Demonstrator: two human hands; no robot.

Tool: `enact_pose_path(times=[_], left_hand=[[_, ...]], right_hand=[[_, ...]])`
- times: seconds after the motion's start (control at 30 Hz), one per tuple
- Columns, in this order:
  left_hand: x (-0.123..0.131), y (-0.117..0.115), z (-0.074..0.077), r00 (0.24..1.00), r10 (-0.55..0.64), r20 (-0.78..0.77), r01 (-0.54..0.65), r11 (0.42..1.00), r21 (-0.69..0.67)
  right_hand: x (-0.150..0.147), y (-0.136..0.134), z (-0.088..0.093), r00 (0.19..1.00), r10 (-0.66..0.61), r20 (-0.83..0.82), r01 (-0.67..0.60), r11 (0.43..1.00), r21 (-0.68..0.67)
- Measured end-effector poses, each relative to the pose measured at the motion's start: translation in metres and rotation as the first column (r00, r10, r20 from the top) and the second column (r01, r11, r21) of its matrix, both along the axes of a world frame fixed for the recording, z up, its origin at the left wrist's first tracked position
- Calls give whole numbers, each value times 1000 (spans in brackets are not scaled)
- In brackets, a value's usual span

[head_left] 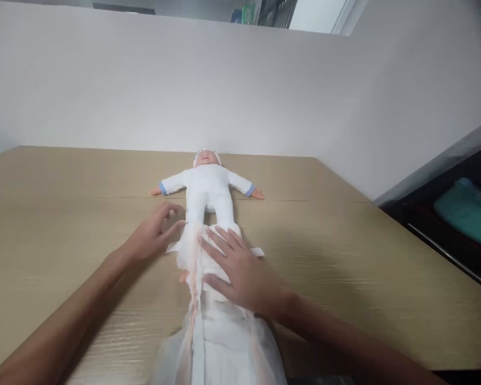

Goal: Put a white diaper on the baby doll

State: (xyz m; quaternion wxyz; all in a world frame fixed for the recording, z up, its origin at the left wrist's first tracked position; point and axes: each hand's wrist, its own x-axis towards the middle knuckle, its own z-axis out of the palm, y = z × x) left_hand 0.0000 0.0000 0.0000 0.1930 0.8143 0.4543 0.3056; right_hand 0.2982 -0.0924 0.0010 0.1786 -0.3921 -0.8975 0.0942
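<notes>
Diaper [220, 342], cut off below, lies under my flat, open right hand [240, 275]; my half-curled left hand [154, 235] touches its edge beside the doll [207, 184].

I am looking at a doll [207, 184] lying in the middle of the worktop [364, 267], its head pointing to the far wall [224, 91] and its legs to the near edge. A diaper [220, 342] is lying over the legs and running on toward me. My left grip [154, 235] is touching the diaper's left edge, just beside the legs. My right grip [240, 272] is lying flat on the diaper. A folded cloth [471, 211] is sitting far right, off the worktop.
</notes>
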Motion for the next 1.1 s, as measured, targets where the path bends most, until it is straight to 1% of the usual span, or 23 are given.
enact_pose_path(times=[0.07, 0.13, 0.23, 0.3, 0.37, 0.43, 0.5, 0.57, 0.63, 0.67, 0.77, 0.83, 0.97, 1.03, 1.1], left_hand=[[6, -4, 11, 990, -137, -26, 138, 989, 48], [12, -8, 23, 956, -275, -99, 280, 959, 50], [20, -13, 38, 860, -451, -239, 469, 883, 21], [23, -15, 43, 787, -526, -323, 563, 826, 28], [25, -16, 45, 714, -562, -417, 629, 777, 29], [28, -15, 44, 653, -574, -494, 667, 745, 16], [34, -14, 44, 602, -583, -545, 696, 718, 0], [44, -10, 44, 545, -592, -593, 734, 679, -3], [57, -6, 46, 472, -602, -644, 783, 622, -8], [64, -4, 46, 432, -610, -664, 811, 584, -9], [81, 2, 45, 335, -630, -701, 880, 474, -5], [90, 6, 41, 313, -637, -705, 903, 429, 14], [97, 11, 28, 342, -617, -709, 913, 396, 95], [96, 12, 26, 369, -616, -696, 908, 398, 130], [94, 11, 30, 413, -637, -650, 894, 421, 155]], right_hand=[[-1, -15, -1, 1000, 17, -13, -18, 999, -46], [-3, -33, -2, 998, 41, -36, -45, 994, -96], [-3, -59, -4, 996, 80, -38, -86, 978, -191], [0, -72, -7, 993, 114, -24, -116, 962, -248], [4, -82, -11, 990, 138, -14, -136, 949, -285], [8, -88, -15, 988, 154, -10, -150, 940, -307], [10, -91, -17, 987, 160, -11, -155, 935, -318], [11, -94, -16, 988, 155, -11, -150, 938, -313], [11, -98, -15, 990, 143, -7, -139, 947, -288], [10, -101, -15, 990, 139, 0, -133, 953, -273], [5, -112, -23, 993, 109, 36, -98, 971, -217], [0, -121, -35, 995, 74, 63, -62, 984, -167], [-12, -134, -66, 996, -48, 76, 51, 998, -35], [-14, -135, -74, 995, -76, 59, 77, 997, -14], [-13, -133, -74, 997, -72, 34, 74, 996, -47]])
